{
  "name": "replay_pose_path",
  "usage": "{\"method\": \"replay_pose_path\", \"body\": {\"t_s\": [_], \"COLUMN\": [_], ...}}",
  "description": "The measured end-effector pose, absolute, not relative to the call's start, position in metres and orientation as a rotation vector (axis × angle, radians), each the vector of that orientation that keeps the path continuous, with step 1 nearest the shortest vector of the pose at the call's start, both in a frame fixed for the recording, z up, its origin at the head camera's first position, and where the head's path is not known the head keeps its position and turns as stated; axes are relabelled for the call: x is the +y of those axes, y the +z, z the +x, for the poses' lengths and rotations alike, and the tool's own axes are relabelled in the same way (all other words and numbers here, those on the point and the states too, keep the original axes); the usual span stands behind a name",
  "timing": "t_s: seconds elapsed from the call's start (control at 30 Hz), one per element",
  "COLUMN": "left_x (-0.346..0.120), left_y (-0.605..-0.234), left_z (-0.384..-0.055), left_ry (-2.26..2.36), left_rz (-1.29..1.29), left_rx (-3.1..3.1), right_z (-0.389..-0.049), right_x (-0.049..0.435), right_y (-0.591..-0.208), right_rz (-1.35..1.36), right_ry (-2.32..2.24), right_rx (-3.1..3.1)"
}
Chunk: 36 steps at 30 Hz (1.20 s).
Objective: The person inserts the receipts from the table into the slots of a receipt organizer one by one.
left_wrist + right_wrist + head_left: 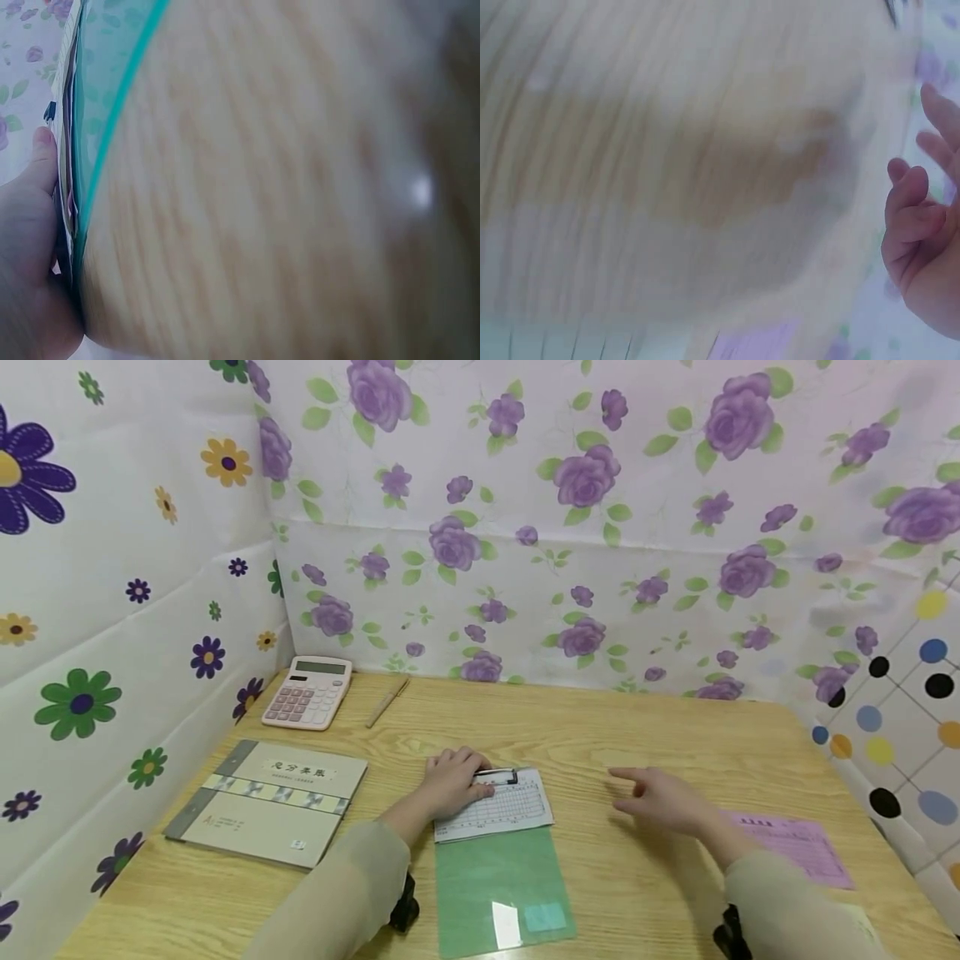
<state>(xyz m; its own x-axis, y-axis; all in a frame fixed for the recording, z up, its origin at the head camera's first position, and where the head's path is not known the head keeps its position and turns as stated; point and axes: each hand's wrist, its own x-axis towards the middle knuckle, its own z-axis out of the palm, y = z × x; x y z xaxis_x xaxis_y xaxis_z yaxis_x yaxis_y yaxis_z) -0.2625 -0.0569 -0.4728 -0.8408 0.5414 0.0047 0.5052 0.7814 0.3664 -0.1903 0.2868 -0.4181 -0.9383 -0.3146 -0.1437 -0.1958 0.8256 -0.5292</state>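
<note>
In the head view, a translucent green clipboard (495, 885) lies flat in the middle of the table. A stack of printed form slips (517, 806) sits on its upper part, under a metal clip (501, 773). My left hand (452, 785) grips the upper left corner, thumb on the slips beside the clip. In the left wrist view the thumb (43, 157) lies near the stack's edge (69, 150); the other fingers are mostly hidden. My right hand (660, 797) hovers over the table to the right, index finger out, other fingers loosely bent, holding nothing.
A beige account book (266, 802) lies at left, a pink and white calculator (307, 693) and a pen (387, 702) behind it. A purple slip (798, 847) lies by my right forearm, with a pale green paper (861, 920) nearer. Patterned cloth walls (480, 552) bound the table.
</note>
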Motion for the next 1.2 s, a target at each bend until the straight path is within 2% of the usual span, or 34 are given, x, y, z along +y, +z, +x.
{"method": "replay_pose_path", "body": {"t_s": [0.57,0.93,1.2], "left_x": [-0.068,-0.059,-0.057], "left_y": [-0.477,-0.477,-0.476], "left_z": [-0.26,-0.261,-0.264], "left_ry": [0.547,0.539,0.529], "left_rz": [0.847,0.845,0.854], "left_rx": [2.873,2.887,2.891], "right_z": [-0.159,-0.133,-0.124], "right_x": [0.4,0.48,0.517], "right_y": [-0.426,-0.437,-0.45], "right_rz": [-0.275,-0.107,0.03], "right_ry": [-0.743,-0.461,-0.331], "right_rx": [2.806,2.937,2.931]}}
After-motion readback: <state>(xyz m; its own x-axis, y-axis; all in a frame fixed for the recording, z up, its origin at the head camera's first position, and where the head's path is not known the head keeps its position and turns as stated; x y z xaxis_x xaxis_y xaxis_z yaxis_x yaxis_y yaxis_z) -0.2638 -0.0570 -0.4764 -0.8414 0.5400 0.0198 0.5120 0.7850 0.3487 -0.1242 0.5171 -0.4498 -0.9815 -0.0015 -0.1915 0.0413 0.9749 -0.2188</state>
